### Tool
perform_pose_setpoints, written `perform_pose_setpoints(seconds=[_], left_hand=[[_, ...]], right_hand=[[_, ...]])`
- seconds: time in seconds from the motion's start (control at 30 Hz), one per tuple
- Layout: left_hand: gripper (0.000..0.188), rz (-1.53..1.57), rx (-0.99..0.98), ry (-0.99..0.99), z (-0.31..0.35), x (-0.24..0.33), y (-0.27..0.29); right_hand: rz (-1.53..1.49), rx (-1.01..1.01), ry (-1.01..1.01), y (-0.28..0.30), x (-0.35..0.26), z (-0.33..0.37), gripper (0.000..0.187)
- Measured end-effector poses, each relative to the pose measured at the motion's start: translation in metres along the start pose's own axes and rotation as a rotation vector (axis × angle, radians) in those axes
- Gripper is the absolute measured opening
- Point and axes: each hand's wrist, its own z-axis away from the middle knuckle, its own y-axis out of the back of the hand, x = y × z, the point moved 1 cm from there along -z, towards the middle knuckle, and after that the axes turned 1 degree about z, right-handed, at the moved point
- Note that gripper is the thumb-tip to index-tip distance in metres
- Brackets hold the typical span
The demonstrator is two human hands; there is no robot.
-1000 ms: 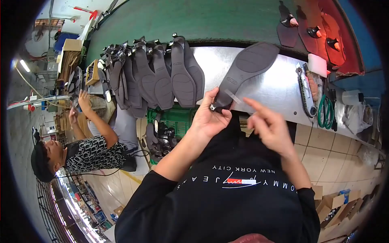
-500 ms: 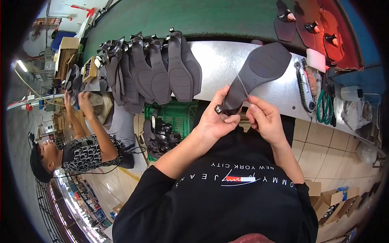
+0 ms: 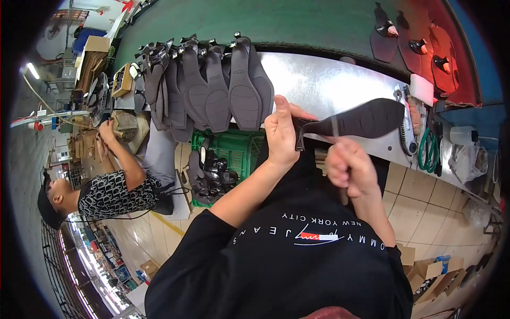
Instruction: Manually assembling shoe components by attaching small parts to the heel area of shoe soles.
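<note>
In my left hand (image 3: 282, 133) is a dark square-toed shoe sole with a heel (image 3: 372, 119), gripped at the heel end, its broad toe end pointing right over the metal bench edge. The sole is tilted, so its underside shows at a slant. My right hand (image 3: 351, 169) is closed, smeared by motion, just below the sole's narrow middle. A slim tool (image 3: 344, 198) pokes out below the right fist, and a blurred pale strip (image 3: 334, 126) crosses the sole above it; its exact kind cannot be made out.
Several heeled soles (image 3: 245, 101) lie in a row along the metal bench (image 3: 297, 72), before a green belt (image 3: 223, 21). Right are a utility knife (image 3: 407, 127), a white block (image 3: 422, 89) and green-handled scissors (image 3: 426, 143). A green crate (image 3: 239, 151) stands below; another person (image 3: 114, 194) works at left.
The sole has been tipped from its underside facing up to a steep slant, its toe end lower and farther right. My right hand has dropped slightly away from the sole and is blurred.
</note>
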Motion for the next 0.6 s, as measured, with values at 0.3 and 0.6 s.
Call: perform_pose_setpoints(seconds=[0.3, 0.6], left_hand=[[0.091, -0.021, 0.049, 0.051, -0.004, 0.008, 0.007], [0.092, 0.037, 0.036, 0.140, -0.010, 0.010, 0.007]], right_hand=[[1.304, 0.197, 0.734, -0.015, 0.002, -0.003, 0.014], [1.441, 0.092, 0.716, -0.027, 0.001, -0.005, 0.009]])
